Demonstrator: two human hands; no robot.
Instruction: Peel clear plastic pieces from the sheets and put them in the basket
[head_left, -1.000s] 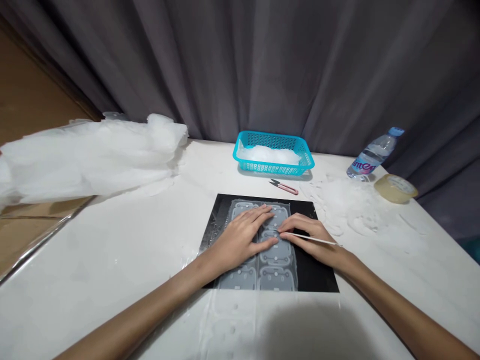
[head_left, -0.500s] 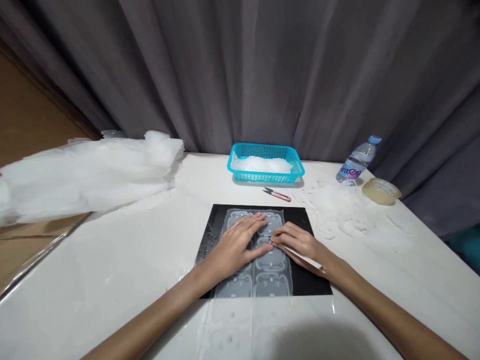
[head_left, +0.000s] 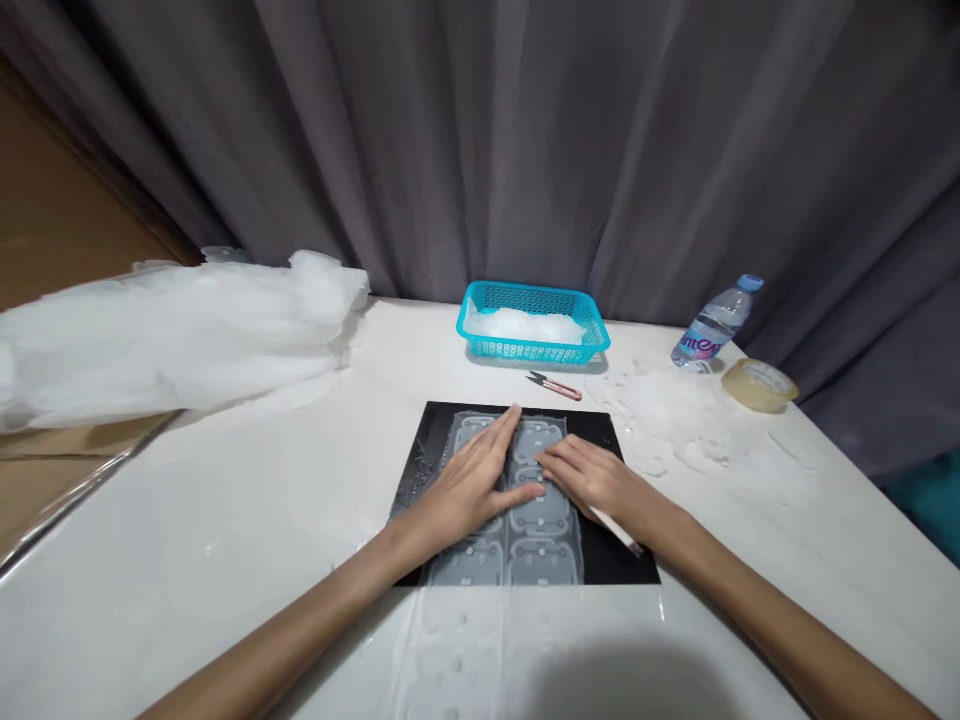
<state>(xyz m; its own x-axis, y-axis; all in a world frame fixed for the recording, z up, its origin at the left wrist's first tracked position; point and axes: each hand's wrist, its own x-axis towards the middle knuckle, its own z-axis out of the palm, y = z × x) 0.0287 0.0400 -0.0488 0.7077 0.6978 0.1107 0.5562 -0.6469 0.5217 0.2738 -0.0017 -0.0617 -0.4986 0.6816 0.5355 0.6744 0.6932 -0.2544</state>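
Note:
A clear film sheet (head_left: 540, 520) with rows of rounded die-cut shapes lies on a black mat (head_left: 607, 555) in the middle of the white table (head_left: 225, 520). My left hand (head_left: 469, 480) lies flat on the sheet's left half, fingers stretched out and pressing it down. My right hand (head_left: 592, 478) rests on the sheet beside it, fingers closed around a thin white stick (head_left: 615, 530) that runs back under the palm toward the wrist. The fingertips of both hands nearly meet at the sheet's middle.
A turquoise basket (head_left: 532, 345) with white scraps stands behind the mat, small pink snips (head_left: 555, 386) in front of it. Loose film scraps (head_left: 675, 415), a water bottle (head_left: 712, 325) and a tape roll (head_left: 757, 385) lie at the right. A heap of white film (head_left: 165, 330) fills the left.
The stick, which pointed out to the right from my right fingers, now lies tucked under the hand. My left fingers have stretched further up the sheet. The camera has shifted slightly.

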